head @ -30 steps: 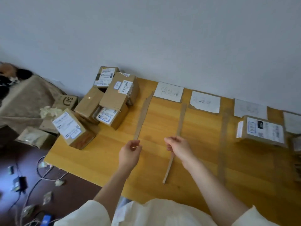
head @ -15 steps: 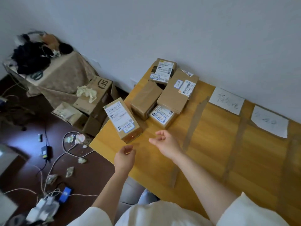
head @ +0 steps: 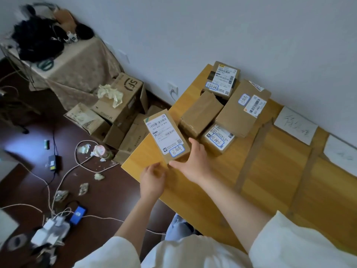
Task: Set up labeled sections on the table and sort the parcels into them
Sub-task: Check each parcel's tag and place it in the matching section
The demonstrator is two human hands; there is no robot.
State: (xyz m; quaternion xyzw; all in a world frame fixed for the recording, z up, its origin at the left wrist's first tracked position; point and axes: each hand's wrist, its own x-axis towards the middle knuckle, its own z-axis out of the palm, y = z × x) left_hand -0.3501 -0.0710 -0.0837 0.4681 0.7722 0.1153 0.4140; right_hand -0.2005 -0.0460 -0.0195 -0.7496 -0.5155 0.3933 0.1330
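A brown parcel [head: 166, 136] with a white shipping label lies at the left corner of the wooden table [head: 270, 180]. My right hand [head: 193, 163] wraps around its near right corner, thumb at the near end. My left hand [head: 152, 178] hovers just below the parcel's near edge, holding nothing. Behind are a plain brown box [head: 201, 113], a small labelled box [head: 218, 140], a large flat box [head: 241, 107] lying on top, and a box at the back [head: 224, 78]. Cardboard strips [head: 253, 153] [head: 307, 171] divide the table, with paper signs [head: 295, 125] [head: 342, 153] along the wall.
On the floor left of the table stand an SF carton [head: 123, 99] and flattened boxes. Cables [head: 63, 176], chargers and paper scraps lie on the dark floor. A cloth-covered stand [head: 77, 70] holding dark items is at the far left. The wall runs behind the table.
My view swung left from the table's middle to its left corner. Both hands moved to the labelled parcel, and my right hand has closed around its near corner.
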